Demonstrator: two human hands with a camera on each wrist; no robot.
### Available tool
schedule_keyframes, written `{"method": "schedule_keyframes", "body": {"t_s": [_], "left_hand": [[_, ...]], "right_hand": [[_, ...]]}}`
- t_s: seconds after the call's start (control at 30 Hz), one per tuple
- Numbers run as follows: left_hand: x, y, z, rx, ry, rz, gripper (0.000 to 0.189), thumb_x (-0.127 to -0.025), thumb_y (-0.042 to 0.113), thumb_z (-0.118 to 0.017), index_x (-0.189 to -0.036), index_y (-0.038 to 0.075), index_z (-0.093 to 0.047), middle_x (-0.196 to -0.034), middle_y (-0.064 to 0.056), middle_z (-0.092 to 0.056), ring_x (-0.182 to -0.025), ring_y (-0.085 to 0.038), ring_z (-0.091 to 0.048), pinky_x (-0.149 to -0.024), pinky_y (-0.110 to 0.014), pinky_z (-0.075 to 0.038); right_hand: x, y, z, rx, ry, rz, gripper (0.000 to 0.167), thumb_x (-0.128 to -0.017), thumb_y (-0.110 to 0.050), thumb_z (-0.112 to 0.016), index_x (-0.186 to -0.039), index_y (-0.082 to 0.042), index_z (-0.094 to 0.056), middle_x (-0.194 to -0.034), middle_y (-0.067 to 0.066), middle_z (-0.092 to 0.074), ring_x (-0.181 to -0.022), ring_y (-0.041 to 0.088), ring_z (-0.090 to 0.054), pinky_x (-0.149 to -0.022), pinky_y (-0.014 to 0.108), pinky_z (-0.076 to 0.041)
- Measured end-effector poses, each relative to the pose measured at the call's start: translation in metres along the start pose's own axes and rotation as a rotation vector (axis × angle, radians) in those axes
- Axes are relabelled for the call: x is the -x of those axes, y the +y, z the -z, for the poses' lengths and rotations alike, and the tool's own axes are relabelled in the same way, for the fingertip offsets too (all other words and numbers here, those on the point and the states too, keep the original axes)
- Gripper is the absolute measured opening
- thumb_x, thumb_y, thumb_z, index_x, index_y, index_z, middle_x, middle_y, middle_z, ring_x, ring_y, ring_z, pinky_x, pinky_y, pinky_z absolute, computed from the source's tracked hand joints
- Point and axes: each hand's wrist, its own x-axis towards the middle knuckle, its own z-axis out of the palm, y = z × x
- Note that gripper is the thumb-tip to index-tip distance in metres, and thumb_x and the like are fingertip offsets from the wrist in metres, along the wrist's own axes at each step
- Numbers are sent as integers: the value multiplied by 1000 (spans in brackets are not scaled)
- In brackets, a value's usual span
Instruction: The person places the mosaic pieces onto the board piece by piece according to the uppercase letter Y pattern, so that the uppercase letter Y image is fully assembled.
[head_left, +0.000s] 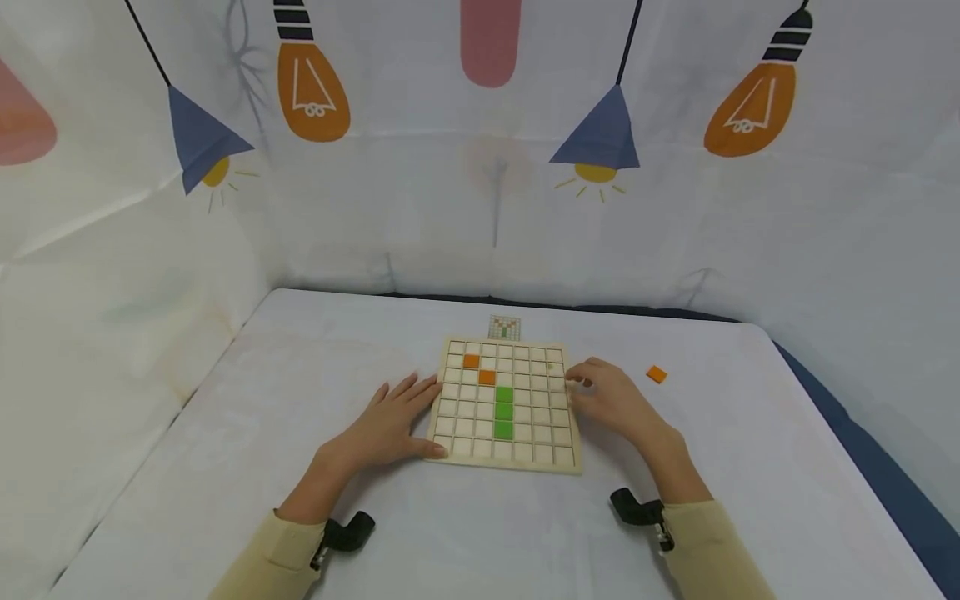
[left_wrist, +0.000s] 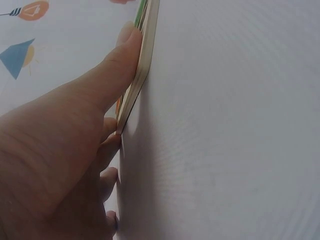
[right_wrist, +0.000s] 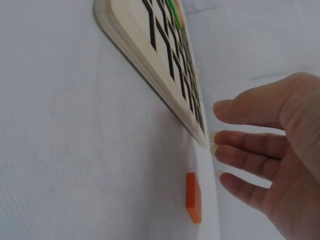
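A pale wooden grid board (head_left: 540, 415) lies flat on the white table. My left hand (head_left: 392, 422) rests at its left side with fingers spread, the thumb (left_wrist: 120, 55) touching the board's edge. By the upper right edge, my right hand (head_left: 613, 402) has loosely bent fingers; in the right wrist view thumb and fingers stand apart and nothing shows between them. Three green tiles (head_left: 503, 412) sit in a column on the grid. Two orange tiles, an upper one (head_left: 471, 361) and a lower one (head_left: 487, 377), step diagonally down toward them. A loose orange tile (head_left: 656, 374) lies right of my right hand.
A small card (head_left: 505, 327) with a grid pattern lies against the board's far edge. White cloth (head_left: 420, 208) printed with lamps and bulbs hangs behind the table (head_left: 480, 533). Black devices, a left one (head_left: 348, 532) and a right one (head_left: 636, 507), are strapped at my wrists.
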Motion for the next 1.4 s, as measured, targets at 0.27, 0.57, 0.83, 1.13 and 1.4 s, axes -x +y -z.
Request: {"method": "schedule_keyframes", "body": {"t_s": [0.27, 0.57, 0.83, 1.13, 1.4], "left_hand": [[1, -2, -2, 9, 16, -4, 105, -77, 69, -71, -159, 18, -27, -167, 2, -23, -156, -32, -13, -122, -64, -9], [2, -2, 1, 14, 13, -16, 105, -77, 67, -72, -158, 16, -29, -166, -2, -25, -155, -36, -15, -121, -66, -10], [3, -1, 3, 23, 10, -11, 104, -78, 66, -72, -159, 18, -28, -166, 0, -24, -155, -34, -14, -121, -66, -10], [3, -1, 3, 18, 9, -26, 104, -78, 68, -70, -158, 17, -28, -166, -1, -25, -155, -35, -15, -121, -66, -11], [2, -2, 2, 17, 6, -18, 104, -78, 68, -70, -158, 16, -29, -166, -2, -25, -155, -35, -15, -120, -67, -11]], "right_hand": [[9, 14, 8, 52, -14, -55, 32, -87, -10, -69, -119, -5, -68, -109, 9, -68, -101, 28, -62, -85, 46, -54], [17, 21, 18, 69, -48, -103, 37, -86, -16, -71, -120, -2, -66, -109, 16, -66, -97, 29, -63, -80, 44, -54], [19, 19, 23, 44, -93, -198, 39, -84, -14, -71, -121, -3, -65, -111, 17, -65, -93, 27, -61, -78, 43, -53], [17, 21, 17, 64, -88, -217, 26, -82, -5, -70, -107, -1, -69, -102, 15, -66, -91, 27, -60, -80, 44, -53], [16, 21, 18, 63, -105, -246, 26, -82, -5, -69, -107, 2, -70, -104, 15, -69, -97, 30, -63, -87, 48, -53]]}}
